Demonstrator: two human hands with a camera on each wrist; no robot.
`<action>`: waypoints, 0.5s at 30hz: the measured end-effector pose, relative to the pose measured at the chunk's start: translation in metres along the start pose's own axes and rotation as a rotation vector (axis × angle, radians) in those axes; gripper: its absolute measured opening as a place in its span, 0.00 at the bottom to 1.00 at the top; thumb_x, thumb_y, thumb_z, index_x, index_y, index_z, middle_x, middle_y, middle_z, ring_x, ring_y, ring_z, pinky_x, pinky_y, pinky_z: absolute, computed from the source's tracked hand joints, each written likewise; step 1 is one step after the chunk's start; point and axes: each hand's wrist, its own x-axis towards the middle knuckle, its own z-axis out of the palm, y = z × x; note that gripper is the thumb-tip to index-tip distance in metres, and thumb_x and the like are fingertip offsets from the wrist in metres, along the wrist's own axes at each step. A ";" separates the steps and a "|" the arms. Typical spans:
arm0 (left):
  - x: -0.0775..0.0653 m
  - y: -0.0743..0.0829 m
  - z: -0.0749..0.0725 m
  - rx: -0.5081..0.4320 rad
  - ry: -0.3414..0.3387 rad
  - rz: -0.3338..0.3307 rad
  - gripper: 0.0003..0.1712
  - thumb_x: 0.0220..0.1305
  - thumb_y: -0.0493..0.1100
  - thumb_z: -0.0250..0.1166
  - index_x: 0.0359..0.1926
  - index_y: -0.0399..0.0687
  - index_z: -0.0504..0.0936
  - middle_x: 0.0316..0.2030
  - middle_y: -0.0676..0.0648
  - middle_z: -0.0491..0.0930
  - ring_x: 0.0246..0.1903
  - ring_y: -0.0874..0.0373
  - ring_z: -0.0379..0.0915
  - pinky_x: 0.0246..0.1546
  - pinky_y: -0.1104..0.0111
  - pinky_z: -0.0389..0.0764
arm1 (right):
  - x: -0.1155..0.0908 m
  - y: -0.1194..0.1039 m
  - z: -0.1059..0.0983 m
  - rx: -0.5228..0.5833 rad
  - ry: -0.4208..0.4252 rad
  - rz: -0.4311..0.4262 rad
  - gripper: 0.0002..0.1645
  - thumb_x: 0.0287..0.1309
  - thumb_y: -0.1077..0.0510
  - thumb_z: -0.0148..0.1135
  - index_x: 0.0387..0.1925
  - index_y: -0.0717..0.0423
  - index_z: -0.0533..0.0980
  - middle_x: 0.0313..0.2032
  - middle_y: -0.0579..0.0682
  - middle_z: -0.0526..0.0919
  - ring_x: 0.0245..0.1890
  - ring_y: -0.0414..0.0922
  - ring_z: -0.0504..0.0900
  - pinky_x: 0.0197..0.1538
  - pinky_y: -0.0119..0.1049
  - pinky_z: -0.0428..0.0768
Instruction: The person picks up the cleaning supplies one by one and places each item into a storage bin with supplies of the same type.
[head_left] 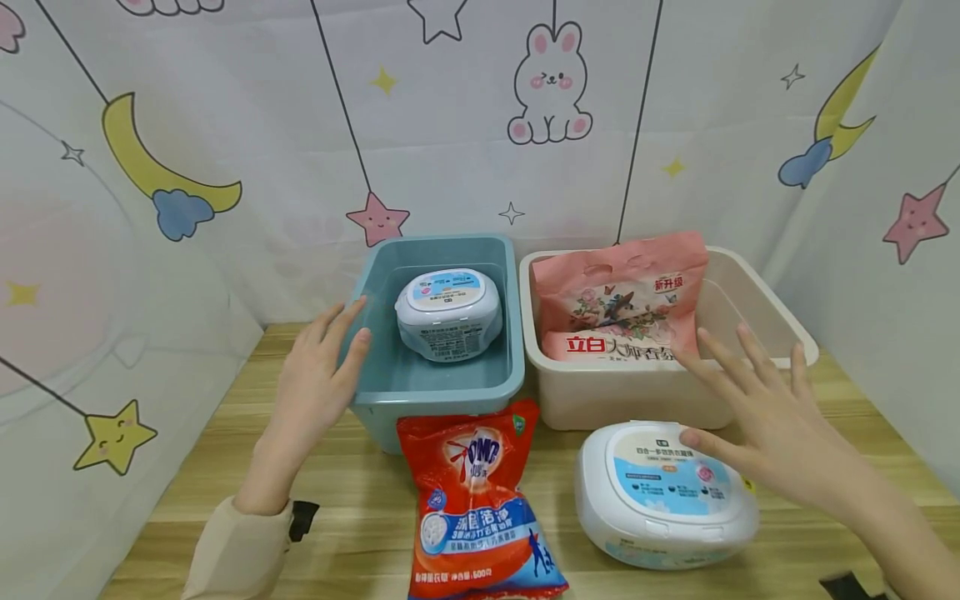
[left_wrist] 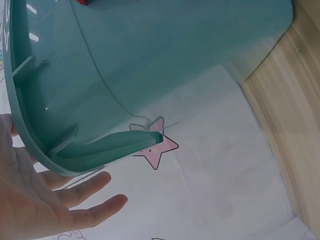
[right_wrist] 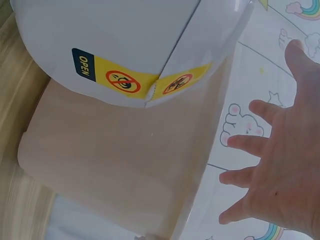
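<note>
My left hand is at the left rim of a blue-green plastic basin, fingers extended; in the left wrist view the fingers lie along the rim's corner. Inside that basin sits a white lidded laundry-pod box. My right hand hovers with spread fingers over the right side of a second white laundry-pod box on the table, holding nothing. A pink laundry detergent bag leans in a cream basin behind that hand. The right wrist view shows the box's yellow seal.
A red OMO detergent bag lies on the wood-grain table, its top against the blue-green basin's front. Both basins stand side by side near a white cartoon-print curtain, which also covers the left and right sides.
</note>
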 end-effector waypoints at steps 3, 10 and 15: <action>0.000 -0.003 -0.002 -0.029 0.004 -0.008 0.29 0.75 0.57 0.41 0.73 0.59 0.59 0.69 0.37 0.60 0.67 0.33 0.55 0.62 0.34 0.57 | -0.003 -0.001 0.001 -0.003 0.004 -0.012 0.53 0.53 0.37 0.66 0.75 0.32 0.48 0.77 0.47 0.42 0.77 0.54 0.28 0.66 0.65 0.16; 0.001 -0.010 -0.005 -0.073 0.021 -0.034 0.28 0.75 0.55 0.41 0.73 0.58 0.59 0.68 0.37 0.63 0.65 0.33 0.58 0.60 0.35 0.59 | -0.007 0.000 0.003 0.004 0.041 -0.058 0.53 0.52 0.38 0.66 0.74 0.36 0.51 0.77 0.46 0.43 0.77 0.53 0.29 0.67 0.65 0.17; 0.001 -0.012 -0.007 -0.096 -0.002 -0.064 0.29 0.76 0.55 0.40 0.73 0.58 0.58 0.68 0.36 0.62 0.67 0.34 0.57 0.61 0.35 0.59 | -0.010 0.000 0.005 0.021 0.063 -0.084 0.53 0.51 0.38 0.68 0.74 0.39 0.53 0.77 0.46 0.45 0.77 0.53 0.31 0.68 0.65 0.18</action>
